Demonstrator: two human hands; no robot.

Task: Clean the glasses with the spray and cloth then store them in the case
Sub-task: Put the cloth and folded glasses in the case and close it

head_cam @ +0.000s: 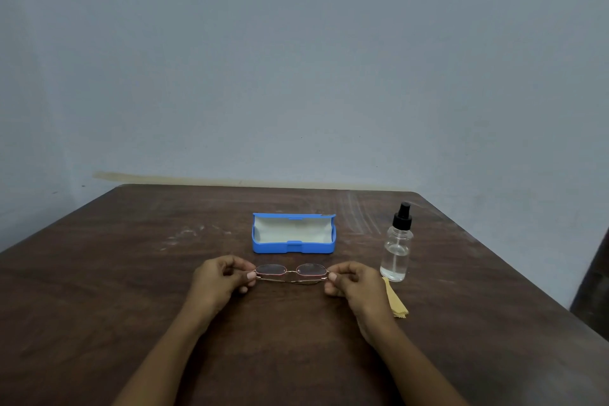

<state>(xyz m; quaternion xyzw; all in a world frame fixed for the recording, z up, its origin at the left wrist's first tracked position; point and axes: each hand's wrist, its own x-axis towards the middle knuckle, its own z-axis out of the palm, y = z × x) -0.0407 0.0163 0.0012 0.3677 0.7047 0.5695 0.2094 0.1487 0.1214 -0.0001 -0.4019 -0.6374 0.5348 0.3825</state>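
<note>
Thin metal-framed glasses with their arms folded are held just above the table, lenses facing me. My left hand pinches the left end of the frame and my right hand pinches the right end. Just behind the glasses lies the blue case, open, with a pale lining and nothing inside. A clear spray bottle with a black nozzle stands upright to the right of the case. A tan cloth lies on the table, partly hidden behind my right hand.
Everything rests on a dark brown wooden table that ends at a grey wall. A dark object stands past the table's right edge.
</note>
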